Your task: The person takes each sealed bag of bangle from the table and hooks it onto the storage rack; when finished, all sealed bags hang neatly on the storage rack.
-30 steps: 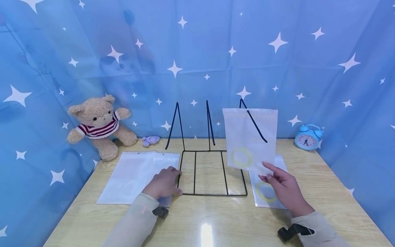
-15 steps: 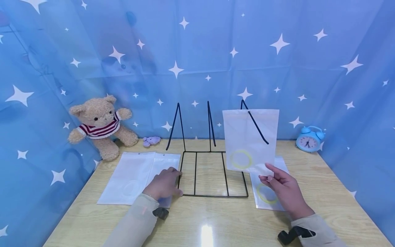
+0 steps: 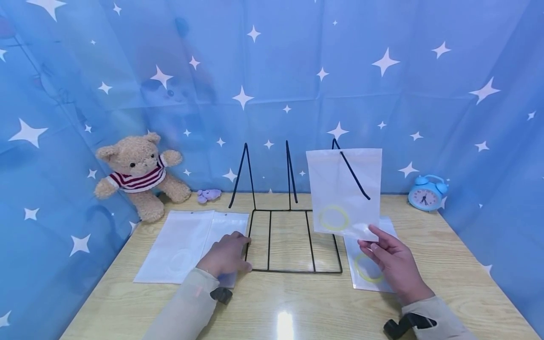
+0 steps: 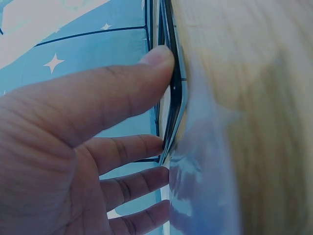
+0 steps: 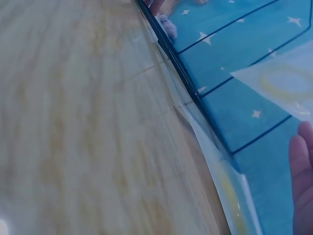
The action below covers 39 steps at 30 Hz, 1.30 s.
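Seen from the head camera, a white bag with a yellow ring [image 3: 340,193] hung from the right prong [image 3: 355,175] of a black wire rack [image 3: 293,271], its lower corner pinched between the thumb and fingers of the right hand [image 3: 393,264]. The left hand [image 3: 225,252] rested at the rack's near left corner. The left prong [image 3: 238,175] and middle prong [image 3: 291,172] stood bare. Two overlapping bags [image 3: 170,241] lay flat on the table [image 3: 255,311] to the left, and another ringed bag [image 3: 361,281] lay on the right, partly under the right hand. By that count, the hanging looked about one-third done, one prong filled and two unfilled, with the release of the hung bag seemingly not yet made.

From the left wrist, the thumb and index fingertip touched the wire, set well apart, the fingers spread and only lightly bent, apparently bracing the rack. A clear plastic edge showed beneath.

From the right wrist, the hung bag's ringed corner appeared beside the fingertips, its pinch cut off by the frame edge, while the flat ringed bag lay below.
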### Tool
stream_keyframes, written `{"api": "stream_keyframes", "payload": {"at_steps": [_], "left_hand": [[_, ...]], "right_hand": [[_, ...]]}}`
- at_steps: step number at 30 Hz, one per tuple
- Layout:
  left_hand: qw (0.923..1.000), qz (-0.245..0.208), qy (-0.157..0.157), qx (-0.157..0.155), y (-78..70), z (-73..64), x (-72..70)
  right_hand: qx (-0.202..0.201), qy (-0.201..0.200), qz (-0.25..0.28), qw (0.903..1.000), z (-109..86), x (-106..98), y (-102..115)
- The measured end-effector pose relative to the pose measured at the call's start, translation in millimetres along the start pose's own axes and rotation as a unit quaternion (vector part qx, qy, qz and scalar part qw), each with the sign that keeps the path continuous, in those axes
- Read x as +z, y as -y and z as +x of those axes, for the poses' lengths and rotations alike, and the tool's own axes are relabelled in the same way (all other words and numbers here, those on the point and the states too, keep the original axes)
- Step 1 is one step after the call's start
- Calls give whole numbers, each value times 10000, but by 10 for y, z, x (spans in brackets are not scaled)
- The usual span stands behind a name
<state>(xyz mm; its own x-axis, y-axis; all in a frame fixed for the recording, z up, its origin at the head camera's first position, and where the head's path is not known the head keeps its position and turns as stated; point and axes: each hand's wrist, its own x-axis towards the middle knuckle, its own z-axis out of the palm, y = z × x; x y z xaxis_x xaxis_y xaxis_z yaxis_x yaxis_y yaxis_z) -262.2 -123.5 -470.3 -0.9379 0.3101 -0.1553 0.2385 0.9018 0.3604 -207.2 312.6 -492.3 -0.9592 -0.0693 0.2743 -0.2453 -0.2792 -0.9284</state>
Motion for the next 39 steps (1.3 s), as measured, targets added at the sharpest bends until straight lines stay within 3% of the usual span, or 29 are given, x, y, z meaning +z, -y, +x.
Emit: {"api": "stream_keyframes", "payload": {"at_steps": [7, 19, 28, 39], "left_hand": [[10000, -31, -17, -29, -6, -9, -4], [10000, -21, -42, 19, -9, -31, 1], [10000, -4, -50, 50, 4, -13, 20], [9999, -39, -103, 93, 14, -11, 34]], "right_hand": [[-195, 213, 357, 9989, 18, -5, 8], [116, 56, -125, 9998, -7, -10, 33], [-97, 347, -4, 9994, 0, -21, 26], [-207, 406, 34, 9990, -6, 15, 57]]}}
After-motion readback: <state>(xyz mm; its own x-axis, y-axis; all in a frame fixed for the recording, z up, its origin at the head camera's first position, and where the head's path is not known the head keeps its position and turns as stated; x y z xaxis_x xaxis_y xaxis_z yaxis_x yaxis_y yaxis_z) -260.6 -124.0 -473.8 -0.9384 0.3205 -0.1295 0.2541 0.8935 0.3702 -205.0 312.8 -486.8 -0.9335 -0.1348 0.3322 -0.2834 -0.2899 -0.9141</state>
